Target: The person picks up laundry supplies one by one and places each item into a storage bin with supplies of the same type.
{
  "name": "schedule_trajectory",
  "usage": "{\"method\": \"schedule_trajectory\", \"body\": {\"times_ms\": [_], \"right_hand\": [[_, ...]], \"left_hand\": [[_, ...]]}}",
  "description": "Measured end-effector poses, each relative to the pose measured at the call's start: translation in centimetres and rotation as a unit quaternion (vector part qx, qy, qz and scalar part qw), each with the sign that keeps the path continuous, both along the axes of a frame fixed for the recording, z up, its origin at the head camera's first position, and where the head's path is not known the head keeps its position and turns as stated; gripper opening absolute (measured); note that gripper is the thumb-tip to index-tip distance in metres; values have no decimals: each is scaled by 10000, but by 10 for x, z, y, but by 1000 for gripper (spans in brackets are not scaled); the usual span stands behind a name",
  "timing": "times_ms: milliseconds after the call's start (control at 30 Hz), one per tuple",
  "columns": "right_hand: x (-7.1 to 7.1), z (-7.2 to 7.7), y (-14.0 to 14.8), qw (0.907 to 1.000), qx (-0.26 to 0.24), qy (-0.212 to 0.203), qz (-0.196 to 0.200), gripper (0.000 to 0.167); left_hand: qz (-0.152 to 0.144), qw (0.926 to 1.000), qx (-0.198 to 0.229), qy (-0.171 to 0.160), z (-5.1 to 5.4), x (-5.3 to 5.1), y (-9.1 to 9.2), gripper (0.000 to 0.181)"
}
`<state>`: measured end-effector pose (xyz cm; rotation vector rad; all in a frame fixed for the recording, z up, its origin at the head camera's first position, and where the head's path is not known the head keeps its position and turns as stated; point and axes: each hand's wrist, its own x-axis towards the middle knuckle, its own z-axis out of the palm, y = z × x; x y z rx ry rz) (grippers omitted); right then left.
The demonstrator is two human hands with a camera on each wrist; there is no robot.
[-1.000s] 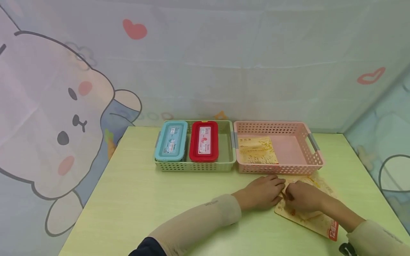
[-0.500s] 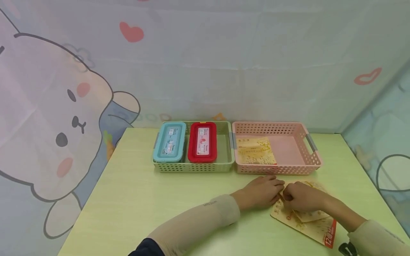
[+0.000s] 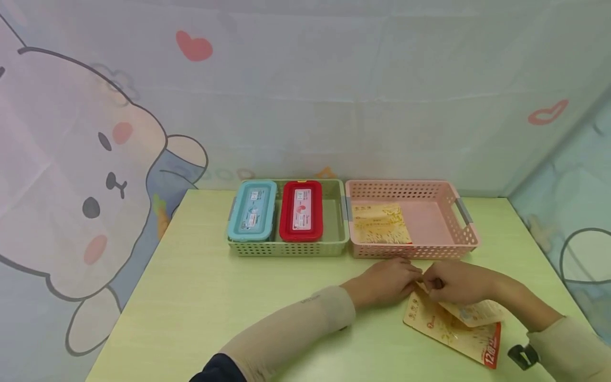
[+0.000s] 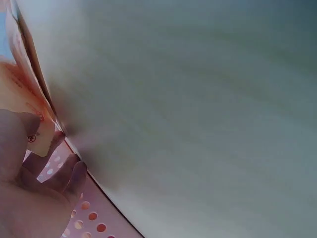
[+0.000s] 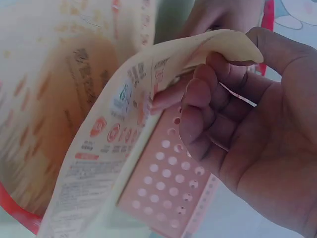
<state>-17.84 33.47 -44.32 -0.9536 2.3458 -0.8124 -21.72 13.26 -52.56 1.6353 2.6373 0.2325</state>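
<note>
A yellow printed flat packet (image 3: 439, 323) with a red corner lies at the right of the table. Above it bends a sheet-like layer (image 5: 124, 114) with printed text, lifted off its surface. I cannot tell whether it is a second packet or a fold of the same one. My right hand (image 3: 460, 281) pinches the lifted layer's corner between thumb and curled fingers. At the packet's upper left corner, my left hand (image 3: 389, 281) pinches the edge, its thumb on the printed face in the left wrist view. The two hands nearly touch.
Just behind the hands stands a pink perforated basket (image 3: 436, 253) with a similar yellow packet (image 3: 381, 223) inside. Beside it, a green basket (image 3: 336, 246) holds a blue-lidded box (image 3: 253, 211) and a red-lidded box (image 3: 302, 211). A printed cloth (image 3: 305, 106) hangs behind the table.
My right hand has risen slightly with the layer's corner, and the layer has peeled up, uncovering more of the packet beneath. My left hand has stayed nearly in place.
</note>
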Motion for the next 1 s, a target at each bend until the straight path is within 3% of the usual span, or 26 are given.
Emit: {"method": "schedule_trajectory", "body": {"times_ms": [233,533,767,900,1000], "right_hand": [[-3,17,5,9991,-208,357,90,34],[-1,40,6,9982,-576,186,37,31],[-3,42,6,9976,-647,231,-9,29],[-6,42,9,9968,-725,328,-77,31],[-8,44,12,9955,-810,458,-207,30]], "left_hand": [[-121,9956,702,-601,5,-12,-11,33],[-216,9879,1482,-411,15,-12,-17,26],[-131,9885,1498,-159,20,-12,-21,25],[2,9882,1517,-203,20,-11,-21,24],[42,9848,1668,-475,20,-11,-22,24]]}}
